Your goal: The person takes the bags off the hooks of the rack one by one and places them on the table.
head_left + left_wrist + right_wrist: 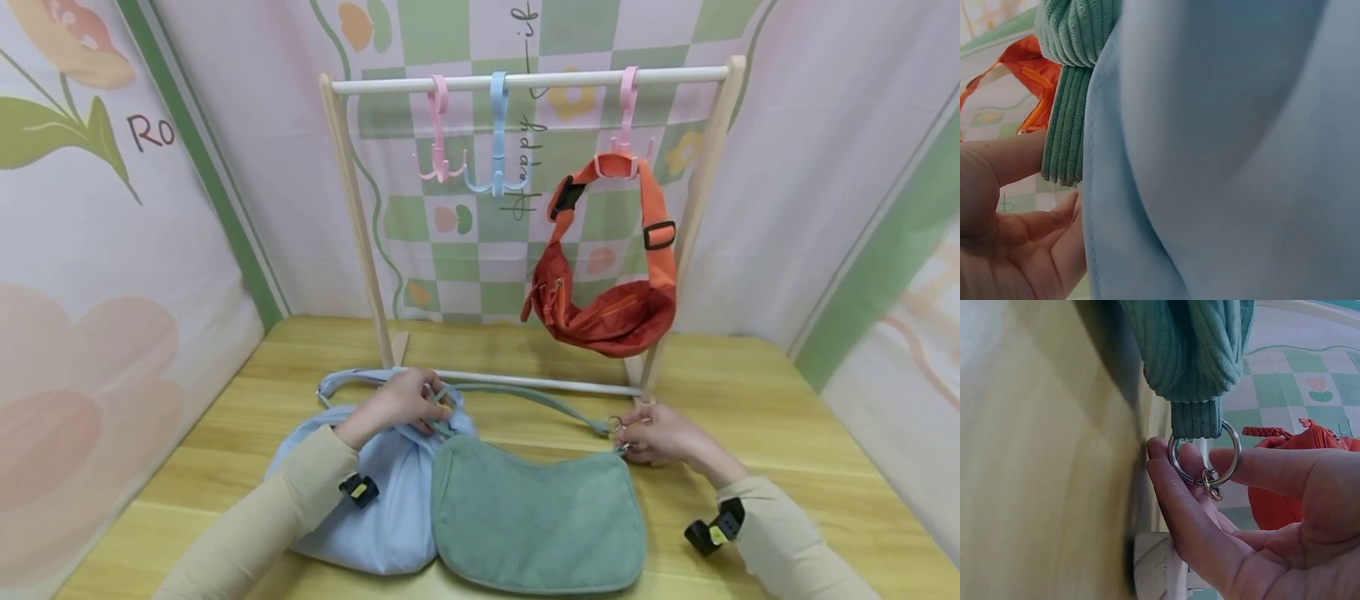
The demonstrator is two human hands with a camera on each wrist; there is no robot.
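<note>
A green corduroy shoulder bag [540, 521] lies on the table, its thin strap [525, 389] arching behind its top edge. My left hand [408, 400] is at the bag's left end, pinching the ribbed green strap tab [1067, 125] between thumb and fingers. At the other end my right hand [660, 433] holds the metal ring [1237, 456], with thumb and fingers on either side of it. A small gold link [1211, 486] hangs from this ring. Beneath my left forearm lies a light blue bag [375, 517], partly covered by that arm and touching the green bag.
Behind the bags stands a rack with a white top bar [555, 80] and wooden legs. A pink hook [437, 125] and a blue hook [498, 133] hang there bare. An orange-red waist bag [611, 321] hangs from another pink hook [627, 108] at the right.
</note>
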